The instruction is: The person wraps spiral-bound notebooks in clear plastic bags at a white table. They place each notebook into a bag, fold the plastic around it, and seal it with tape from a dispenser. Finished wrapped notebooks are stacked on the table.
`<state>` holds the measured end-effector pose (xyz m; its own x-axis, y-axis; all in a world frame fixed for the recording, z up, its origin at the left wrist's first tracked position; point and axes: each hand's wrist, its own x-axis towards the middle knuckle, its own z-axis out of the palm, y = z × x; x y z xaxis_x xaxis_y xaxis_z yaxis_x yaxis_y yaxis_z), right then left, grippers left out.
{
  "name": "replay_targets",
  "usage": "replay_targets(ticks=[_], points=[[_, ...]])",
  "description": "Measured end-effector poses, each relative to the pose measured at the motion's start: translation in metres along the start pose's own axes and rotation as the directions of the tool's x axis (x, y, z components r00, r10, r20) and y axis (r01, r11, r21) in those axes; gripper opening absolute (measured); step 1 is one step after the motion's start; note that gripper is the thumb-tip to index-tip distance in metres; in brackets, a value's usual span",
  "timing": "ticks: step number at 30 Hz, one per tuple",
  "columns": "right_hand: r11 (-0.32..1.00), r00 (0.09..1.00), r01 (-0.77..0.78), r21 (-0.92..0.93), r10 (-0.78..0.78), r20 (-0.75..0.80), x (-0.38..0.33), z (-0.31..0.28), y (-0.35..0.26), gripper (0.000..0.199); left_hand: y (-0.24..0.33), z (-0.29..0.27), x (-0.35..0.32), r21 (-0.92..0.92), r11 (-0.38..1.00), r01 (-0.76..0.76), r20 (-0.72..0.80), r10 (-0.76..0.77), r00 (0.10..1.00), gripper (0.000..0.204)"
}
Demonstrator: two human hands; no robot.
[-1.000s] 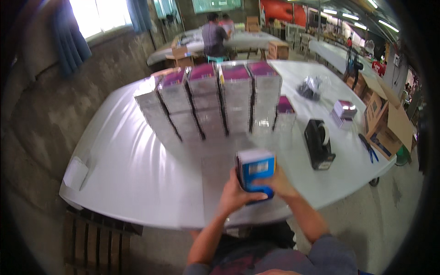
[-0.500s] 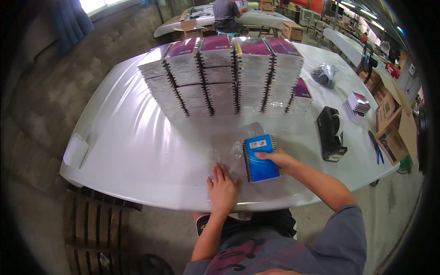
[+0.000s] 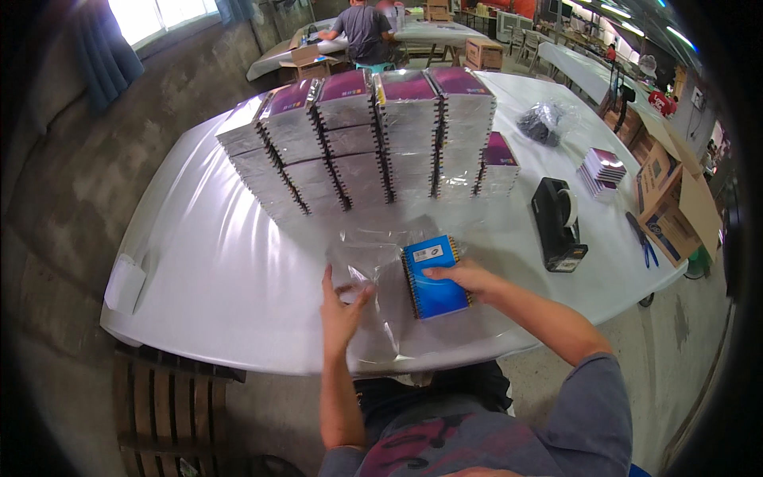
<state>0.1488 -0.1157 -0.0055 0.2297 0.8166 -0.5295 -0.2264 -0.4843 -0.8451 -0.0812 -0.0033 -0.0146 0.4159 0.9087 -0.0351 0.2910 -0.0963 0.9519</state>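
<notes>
A blue spiral notebook (image 3: pixel 439 290) with a white label lies near the table's front edge, its coils along both long sides; it may be more than one, stacked. Gripping its right side, my right hand (image 3: pixel 469 278) has the thumb on the cover and the fingers curled at the edge. To the left, a clear plastic sheet or bag (image 3: pixel 381 274) spreads out crumpled and partly raised, reaching under the notebook. My left hand (image 3: pixel 342 310) is at the plastic's left edge, thumb and fingers spread apart, seemingly touching it.
Tall wrapped stacks of purple-covered notebooks (image 3: pixel 358 151) stand across the back. On the right are a black tape dispenser (image 3: pixel 556 230), blue-handled pliers (image 3: pixel 645 242), a small notebook pile (image 3: pixel 602 171), a plastic bag with dark contents (image 3: pixel 544 123) and a cardboard box (image 3: pixel 664 199). A white object (image 3: pixel 125 284) sits far left.
My left hand has risen from lying flat and shifted left, spreading the plastic with it. My right hand still grips the notebook. The whole view has shifted slightly.
</notes>
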Motion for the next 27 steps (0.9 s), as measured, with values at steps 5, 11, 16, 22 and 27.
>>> replay_targets(ticks=[5,11,16,22,27], points=[[0.999,0.999,0.033,-0.029,-0.033,-0.006,0.01,-0.001,0.006,0.062,-0.002,-0.018,0.008,0.074,0.997,-0.014,0.019,0.013,1.0,0.079],[0.998,0.997,0.069,-0.007,-0.069,0.019,0.009,0.0,0.005,0.061,-0.009,-0.01,0.004,0.157,0.977,-0.144,-0.018,0.149,0.989,0.077],[0.998,0.997,0.067,0.021,-0.067,0.023,0.012,-0.001,0.009,0.06,0.006,-0.009,0.0,0.062,0.996,-0.069,0.089,0.063,0.994,0.037],[0.995,0.995,0.099,-0.002,-0.099,0.012,0.007,0.002,0.006,0.059,-0.002,-0.014,0.001,0.064,0.996,-0.061,0.282,0.04,0.959,0.04],[0.998,0.998,0.066,-0.01,-0.065,0.013,0.001,0.004,0.002,0.059,-0.005,-0.017,0.0,0.128,0.974,-0.186,0.174,0.163,0.971,0.052]])
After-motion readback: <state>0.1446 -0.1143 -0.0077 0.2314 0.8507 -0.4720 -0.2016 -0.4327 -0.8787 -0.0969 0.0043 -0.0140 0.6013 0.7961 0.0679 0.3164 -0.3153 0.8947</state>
